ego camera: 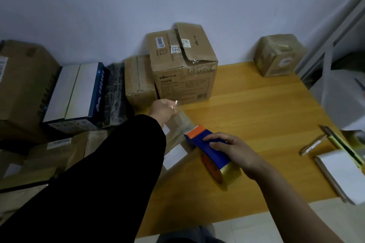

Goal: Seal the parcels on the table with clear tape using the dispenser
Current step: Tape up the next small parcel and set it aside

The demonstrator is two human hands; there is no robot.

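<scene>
As right fingers (216,141) grip the dispenser (214,155), left fingers (171,112) pinch tape (182,123).

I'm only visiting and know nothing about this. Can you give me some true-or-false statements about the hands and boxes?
1. The right hand holds the blue and orange tape dispenser. True.
2. The left hand lies flat on the table. False: it pinches the clear tape strip drawn from the dispenser.
3. A pen lies on the table's right side. True.
4. The big printed box stands at the table's near edge. False: it stands at the far side, by the wall.
</scene>
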